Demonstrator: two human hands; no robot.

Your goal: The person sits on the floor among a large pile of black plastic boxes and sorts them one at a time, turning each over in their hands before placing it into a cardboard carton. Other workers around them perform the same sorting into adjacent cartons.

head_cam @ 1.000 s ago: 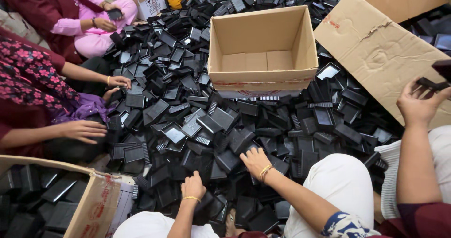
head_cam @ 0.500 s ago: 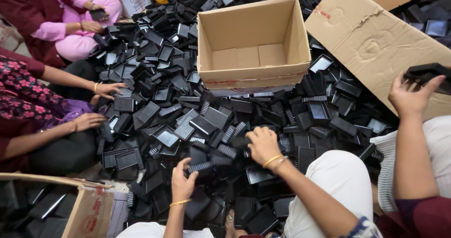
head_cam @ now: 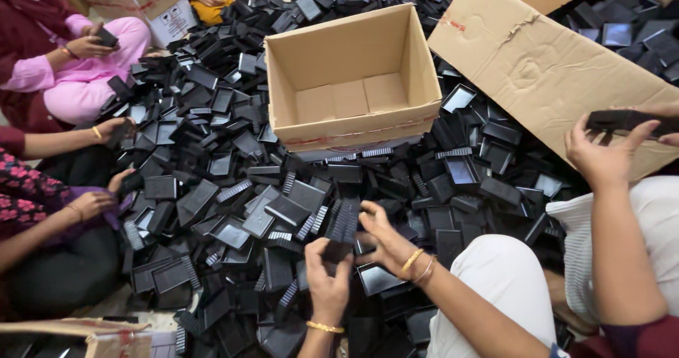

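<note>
A large heap of black plastic tray-like parts (head_cam: 283, 209) covers the floor in front of me. My left hand (head_cam: 329, 284), with a gold bangle at the wrist, grips one small black part (head_cam: 337, 250) by its near edge. My right hand (head_cam: 385, 243), wearing two gold bangles, is just to the right, its fingers curled around another black part (head_cam: 363, 243) on the pile. The two hands are almost touching. An open, empty cardboard box (head_cam: 353, 82) stands on the heap beyond them.
A person on my right holds a black part (head_cam: 622, 121) in a raised hand (head_cam: 601, 153) over a flattened cardboard sheet (head_cam: 544, 68). Other people sit at the left, their hands (head_cam: 92, 204) in the pile. Another carton (head_cam: 138, 1) stands at the back left, and a box edge (head_cam: 78, 333) shows at the near left.
My left hand has risen from the pile and closed on a black part. My right hand has drawn in beside it. The person on my right has raised the hand higher.
</note>
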